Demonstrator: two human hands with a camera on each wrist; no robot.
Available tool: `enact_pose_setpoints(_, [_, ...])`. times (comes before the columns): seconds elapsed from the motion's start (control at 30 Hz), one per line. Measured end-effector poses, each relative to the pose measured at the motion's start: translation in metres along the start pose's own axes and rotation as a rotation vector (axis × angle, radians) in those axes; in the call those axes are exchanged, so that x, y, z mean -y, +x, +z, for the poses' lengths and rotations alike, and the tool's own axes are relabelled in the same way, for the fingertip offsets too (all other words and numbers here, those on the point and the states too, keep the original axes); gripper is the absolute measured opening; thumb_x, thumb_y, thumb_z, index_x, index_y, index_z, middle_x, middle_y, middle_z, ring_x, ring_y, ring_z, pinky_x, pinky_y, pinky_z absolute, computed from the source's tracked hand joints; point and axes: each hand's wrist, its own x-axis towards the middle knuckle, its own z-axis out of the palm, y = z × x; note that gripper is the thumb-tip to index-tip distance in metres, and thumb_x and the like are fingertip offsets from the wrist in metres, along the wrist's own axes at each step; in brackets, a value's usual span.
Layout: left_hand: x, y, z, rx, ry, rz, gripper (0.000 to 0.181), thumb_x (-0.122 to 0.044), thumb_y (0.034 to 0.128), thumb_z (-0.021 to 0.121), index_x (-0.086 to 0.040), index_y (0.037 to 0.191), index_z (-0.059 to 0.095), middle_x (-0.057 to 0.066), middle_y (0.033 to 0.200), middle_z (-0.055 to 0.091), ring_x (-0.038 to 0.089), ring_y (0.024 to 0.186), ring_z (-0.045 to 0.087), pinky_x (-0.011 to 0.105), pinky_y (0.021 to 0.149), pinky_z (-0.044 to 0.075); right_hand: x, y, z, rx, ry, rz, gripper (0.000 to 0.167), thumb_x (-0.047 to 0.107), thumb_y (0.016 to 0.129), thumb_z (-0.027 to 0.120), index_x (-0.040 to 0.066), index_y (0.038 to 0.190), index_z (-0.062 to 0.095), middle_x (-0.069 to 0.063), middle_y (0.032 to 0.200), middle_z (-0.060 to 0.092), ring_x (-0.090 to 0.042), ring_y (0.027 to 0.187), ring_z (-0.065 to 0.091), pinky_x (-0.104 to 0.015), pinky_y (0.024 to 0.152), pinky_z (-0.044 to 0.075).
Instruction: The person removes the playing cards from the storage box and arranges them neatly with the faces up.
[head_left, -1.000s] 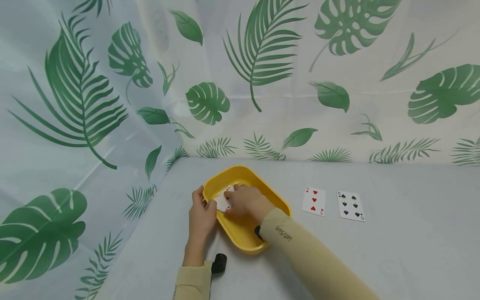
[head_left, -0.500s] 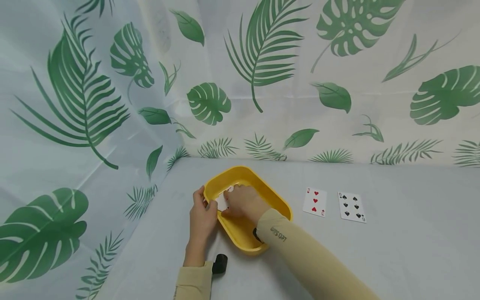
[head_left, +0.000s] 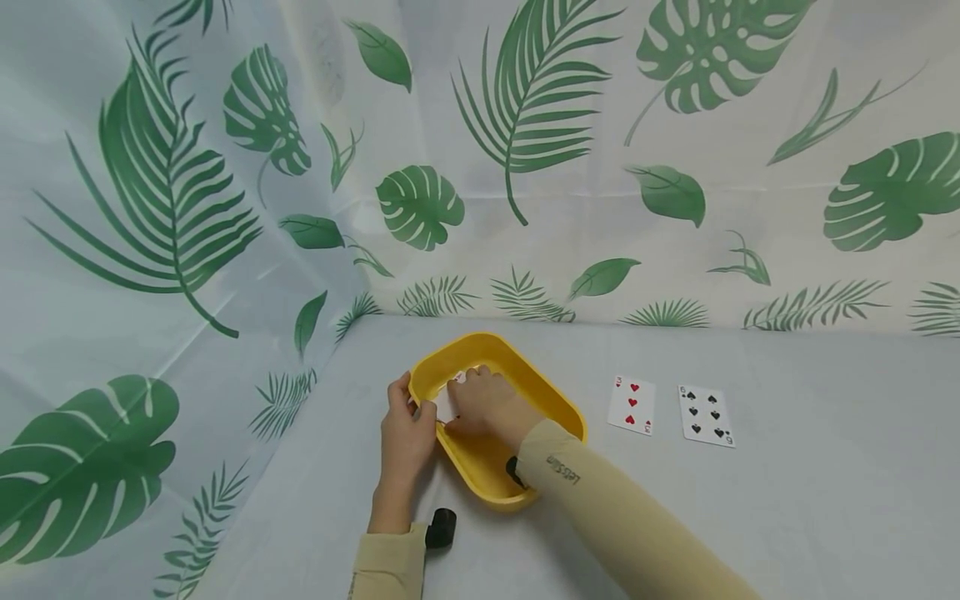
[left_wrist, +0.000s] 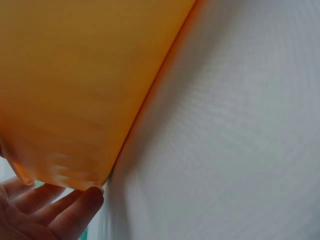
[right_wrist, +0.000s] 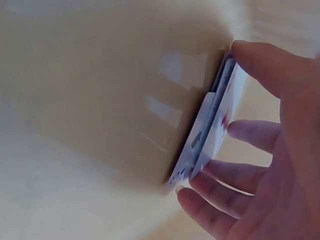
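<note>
A yellow plastic tray [head_left: 551, 396] lies angled on the table. My left hand [head_left: 407, 435] grips its left corner, thumb over the rim and fingers along the outer wall. Inside the tray, my right hand [head_left: 487, 404] reaches down over a small stack of playing cards [head_left: 446, 406], mostly hidden by that hand. In the right wrist view the card stack [right_wrist: 215, 125] is slightly uneven, with a red mark on its top face. The right thumb sits at one end of it, the other fingertips at its face and opposite end.
To the right of the tray, a three of hearts [head_left: 631, 405] and a six of spades [head_left: 707, 415] lie face up on the pale tablecloth [head_left: 847, 467]. A leaf-patterned curtain [head_left: 555, 183] rises behind and at the left.
My right hand has shifted a little over the stack and now covers more of the top card. The left hand keeps its hold on the tray, and the two loose cards lie still.
</note>
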Motion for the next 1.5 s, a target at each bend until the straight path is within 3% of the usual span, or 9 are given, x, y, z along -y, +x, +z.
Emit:
enact_pose_setpoints(0.23, [0.0,0.001,0.001,0.0,0.009,0.002,0.056,-0.01,0.096,0.05,-0.004,0.15,0.036,0.019,0.153,0.044,0.04,0.133,0.049,0.05,0.108,0.042,-0.008,-0.006,-0.005,-0.02,0.07,0.004,0.069,0.052,0.092,0.067,0.012,0.146,0.053,-0.016,0.147,0.049,-0.034,0.132,0.044,-0.045,0.109,0.042])
enact_pose_setpoints(0.53, [0.003,0.002,0.0,0.002,0.019,0.016,0.057,-0.013,0.0956,0.05,-0.004,0.15,0.035,0.02,0.153,0.044,0.041,0.132,0.05,0.051,0.107,0.043,-0.022,-0.018,-0.027,-0.024,0.181,-0.021,0.071,0.049,0.092,0.068,0.017,0.152,0.047,-0.013,0.156,0.04,-0.034,0.144,0.035,-0.047,0.115,0.034])
enact_pose_setpoints(1.03, [0.0,0.0,0.001,-0.006,0.034,-0.008,0.057,-0.012,0.0967,0.05,-0.004,0.151,0.035,0.021,0.153,0.043,0.044,0.133,0.048,0.054,0.108,0.041,-0.052,-0.049,-0.056,-0.105,0.34,-0.04,0.072,0.045,0.091,0.07,0.017,0.153,0.046,-0.012,0.16,0.035,-0.033,0.146,0.031,-0.051,0.115,0.033])
enact_pose_setpoints(1.2, [0.001,0.001,0.001,-0.014,0.037,-0.004,0.057,-0.012,0.0964,0.05,-0.004,0.151,0.035,0.021,0.153,0.043,0.044,0.132,0.049,0.054,0.108,0.041,-0.067,-0.065,-0.06,-0.15,0.362,-0.074,0.072,0.041,0.09,0.07,0.014,0.153,0.046,-0.016,0.159,0.035,-0.037,0.146,0.03,-0.054,0.115,0.031])
enact_pose_setpoints(1.5, [0.0,0.001,0.002,-0.016,0.035,-0.009,0.057,-0.011,0.0958,0.05,-0.004,0.15,0.035,0.022,0.152,0.044,0.044,0.132,0.049,0.053,0.108,0.042,-0.094,-0.09,-0.06,-0.192,0.4,-0.058,0.073,0.038,0.09,0.069,0.014,0.154,0.044,-0.017,0.16,0.033,-0.039,0.147,0.028,-0.058,0.115,0.029])
